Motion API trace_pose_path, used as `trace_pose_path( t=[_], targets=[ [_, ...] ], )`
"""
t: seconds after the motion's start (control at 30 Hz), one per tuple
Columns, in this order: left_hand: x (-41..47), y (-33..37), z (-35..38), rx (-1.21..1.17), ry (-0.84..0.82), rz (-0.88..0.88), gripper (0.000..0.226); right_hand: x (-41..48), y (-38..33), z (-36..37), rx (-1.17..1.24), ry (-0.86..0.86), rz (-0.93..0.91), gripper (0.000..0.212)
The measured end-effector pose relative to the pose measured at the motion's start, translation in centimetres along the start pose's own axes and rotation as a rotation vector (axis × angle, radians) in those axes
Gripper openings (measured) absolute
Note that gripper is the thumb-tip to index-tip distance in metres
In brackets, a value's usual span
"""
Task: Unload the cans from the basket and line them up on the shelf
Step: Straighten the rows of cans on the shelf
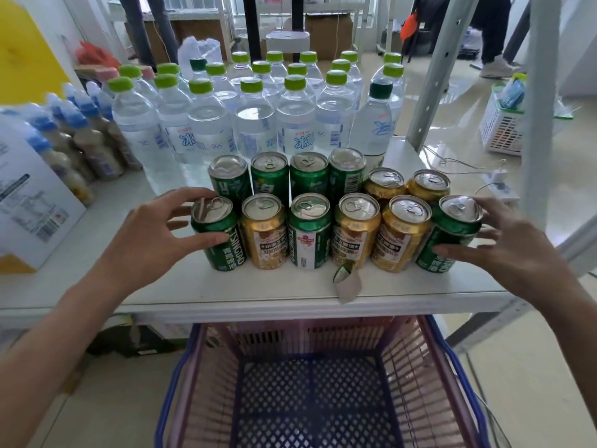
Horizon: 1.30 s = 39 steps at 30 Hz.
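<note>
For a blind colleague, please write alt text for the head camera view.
Two bare hands, left and right, touch the end cans of a front row of six green and gold cans on a white shelf; six more stand behind, and the basket below looks empty.

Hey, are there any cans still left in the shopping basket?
No, the basket shows only its bare mesh floor, while all the cans stand in two rows on the shelf above it.

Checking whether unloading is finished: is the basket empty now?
Empty: the basket shows only its bare mesh floor, with no cans inside as far as the view reaches.
</note>
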<state>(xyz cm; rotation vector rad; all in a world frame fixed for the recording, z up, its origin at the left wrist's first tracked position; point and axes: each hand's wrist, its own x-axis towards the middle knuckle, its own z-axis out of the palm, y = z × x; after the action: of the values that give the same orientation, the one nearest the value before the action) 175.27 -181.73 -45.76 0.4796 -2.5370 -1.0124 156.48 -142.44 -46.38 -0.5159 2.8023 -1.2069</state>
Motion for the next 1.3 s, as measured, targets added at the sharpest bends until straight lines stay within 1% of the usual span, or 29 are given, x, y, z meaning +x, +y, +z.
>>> trace_pose_path(
  t=[0.03,0.1,0.17,0.2,0.27,0.3,0.33,0.37,0.43,0.47,0.5,0.53,0.6,0.67,0.73,0.77,0.87,0.93,1.03,1.17,1.23,1.3],
  targets=[
    [0.0,-0.2,0.0,-0.007,-0.005,0.003,0.063,0.1,0.2,-0.2,-0.009,-0.026,-0.004,0.098],
    [0.0,-0.5,-0.2,0.003,-0.019,0.012,0.068,0.5,0.3,-1.0,-0.005,-0.124,0.002,0.109],
    [0.3,-0.4,-0.4,0.014,0.0,0.028,0.072,0.9,-0.5,-2.6,0.024,-0.208,0.021,0.117],
    [0.6,-0.2,-0.6,0.018,0.044,0.036,0.072,1.3,-1.2,-3.5,0.018,-0.205,0.002,0.115],
    [2.1,0.6,-1.2,0.041,0.174,0.061,0.074,2.7,-3.4,-4.4,-0.034,-0.129,-0.098,0.105],
    [3.2,1.0,-1.5,0.058,0.212,0.07,0.075,3.5,-4.9,-4.3,-0.082,-0.111,-0.17,0.1],
    [4.4,1.6,-1.9,0.074,0.205,0.061,0.075,4.3,-6.6,-3.7,-0.13,-0.121,-0.245,0.093],
    [5.5,2.1,-2.2,0.088,0.145,0.034,0.076,5.1,-8.3,-2.7,-0.18,-0.143,-0.309,0.085],
    [7.4,3.4,-2.6,0.168,-0.065,-0.038,0.076,7.1,-11.3,0.0,-0.292,-0.213,-0.398,0.073],
    [7.9,3.9,-2.5,0.215,-0.149,-0.052,0.074,7.9,-12.4,1.5,-0.348,-0.264,-0.413,0.074],
    [8.2,4.2,-2.3,0.232,-0.193,-0.046,0.072,8.6,-13.3,2.8,-0.405,-0.316,-0.416,0.077],
    [8.4,4.4,-2.0,0.217,-0.206,-0.033,0.07,9.3,-13.7,4.0,-0.46,-0.35,-0.416,0.079],
    [8.6,4.6,-1.7,0.183,-0.198,-0.012,0.07,10.3,-13.9,5.4,-0.532,-0.362,-0.419,0.075],
    [8.7,4.3,-1.5,0.17,-0.195,-0.006,0.07,10.7,-14.0,5.6,-0.531,-0.365,-0.409,0.069],
    [9.0,3.8,-1.7,0.156,-0.202,-0.014,0.072,10.9,-14.2,5.4,-0.547,-0.385,-0.405,0.068],
    [9.3,3.6,-1.8,0.169,-0.21,-0.017,0.072,11.1,-14.4,5.3,-0.563,-0.402,-0.395,0.07],
    [9.9,3.8,-1.7,0.327,-0.231,0.002,0.08,11.3,-15.3,4.6,-0.593,-0.44,-0.359,0.08],
    [10.3,4.6,-1.3,0.361,-0.235,0.029,0.083,11.2,-16.0,4.5,-0.589,-0.447,-0.377,0.083],
    [10.6,5.6,-0.6,0.368,-0.232,0.08,0.076,10.8,-17.0,5.3,-0.558,-0.452,-0.427,0.083],
    [10.5,5.5,-0.4,0.367,-0.241,0.065,0.066,10.6,-17.0,6.2,-0.537,-0.465,-0.435,0.084],
    [10.5,5.3,-0.6,0.317,-0.26,0.069,0.068,10.3,-16.6,5.3,-0.517,-0.48,-0.427,0.083],
    [10.5,5.2,-1.1,0.272,-0.275,0.072,0.072,10.0,-15.7,3.4,-0.452,-0.491,-0.389,0.075]
  ],
)
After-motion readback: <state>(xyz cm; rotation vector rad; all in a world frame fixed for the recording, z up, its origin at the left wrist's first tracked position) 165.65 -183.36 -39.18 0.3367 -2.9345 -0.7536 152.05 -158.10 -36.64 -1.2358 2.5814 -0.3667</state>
